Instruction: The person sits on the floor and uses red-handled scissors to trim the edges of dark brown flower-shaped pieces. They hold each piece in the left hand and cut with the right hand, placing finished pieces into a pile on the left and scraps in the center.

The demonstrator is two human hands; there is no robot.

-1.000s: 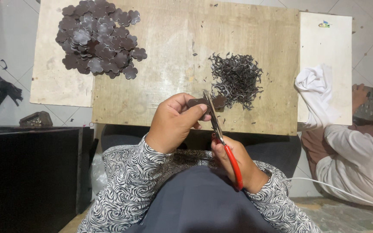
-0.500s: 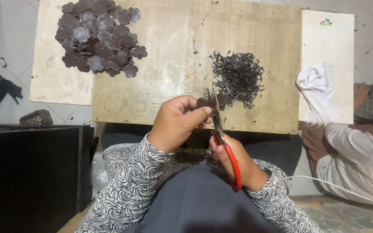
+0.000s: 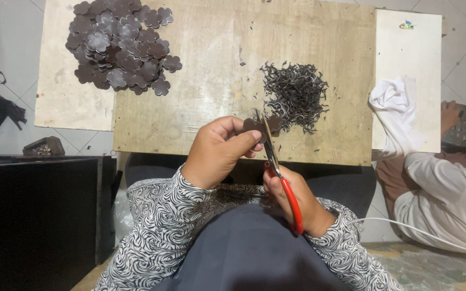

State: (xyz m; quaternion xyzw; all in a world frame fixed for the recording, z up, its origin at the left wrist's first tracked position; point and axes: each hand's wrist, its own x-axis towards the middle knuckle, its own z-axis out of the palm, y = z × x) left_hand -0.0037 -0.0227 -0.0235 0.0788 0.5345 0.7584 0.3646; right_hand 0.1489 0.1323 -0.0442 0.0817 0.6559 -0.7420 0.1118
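- My left hand (image 3: pixel 217 151) pinches a small dark flower-shaped piece (image 3: pixel 259 126) between thumb and fingertips, holding it just above the near edge of the wooden board (image 3: pixel 217 91).
- My right hand (image 3: pixel 292 196) is closed around the red handles of the scissors (image 3: pixel 276 164); the blades point up and away from me and meet the flower-shaped piece at its right side.
- Just beyond the blades, on the board's right half, lies a heap of thin dark curled trimmings (image 3: pixel 295 94), with a few loose bits scattered near it.
- At the far left corner, a pile of dark flower-shaped pieces (image 3: pixel 120 46) spreads over the board and onto the pale panel (image 3: pixel 63 102) beside it.
- To the right sits a second pale panel (image 3: pixel 408 59) with a white cloth (image 3: pixel 395 110) draped on it.
- Further right, another person's hand (image 3: pixel 451 113) rests on a grey device (image 3: pixel 465 126); their pale sleeve (image 3: pixel 449 199) shows below.
- At my left stands a black box (image 3: pixel 33 215).
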